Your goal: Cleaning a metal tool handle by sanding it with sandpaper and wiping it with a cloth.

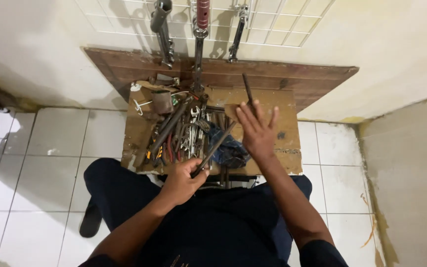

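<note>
Over tool-piled board [282,141], L hand [181,180] grip pinching long rod [213,150], R hand [257,131] fingers spread w/ thin rod [248,93]

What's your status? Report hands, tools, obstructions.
Left hand gripping long dark metal rod, angled over tool pile. Right hand open, fingers at thin dark rod. Blue cloth lies under rod.

Single head-worn camera looks steeply down, close above a low wooden board [282,148] against the wall [396,44].
</note>
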